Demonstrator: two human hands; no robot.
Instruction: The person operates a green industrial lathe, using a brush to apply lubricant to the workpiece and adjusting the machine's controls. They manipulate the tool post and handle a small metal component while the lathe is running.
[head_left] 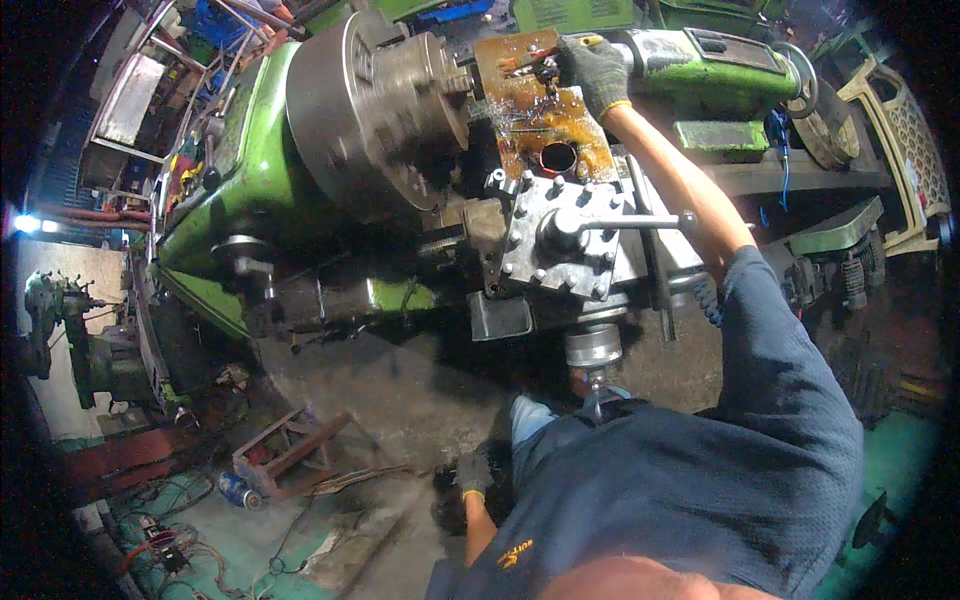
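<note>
My right hand [597,75], in a dark grey knit glove with a yellow cuff, reaches to the far end of an oily brown plate [570,125]. Its fingers are curled, and what they may hold is hidden. Small orange-red and dark items [528,62] lie on the plate beside them. Left of the plate is the lathe chuck [415,110], its surface smeared as if spinning. Nearer me stands the square tool post [562,238] with its lever handle [640,221]. My left hand [474,470], also gloved, hangs low beside my leg, its fingers too dark to make out.
The green lathe headstock [240,150] rises at the left, with the green tailstock [710,65] and its handwheel [800,78] at the right. A handwheel hub [594,346] juts toward my body. On the floor lie a rusty metal frame [290,450], a blue can [238,490] and cables.
</note>
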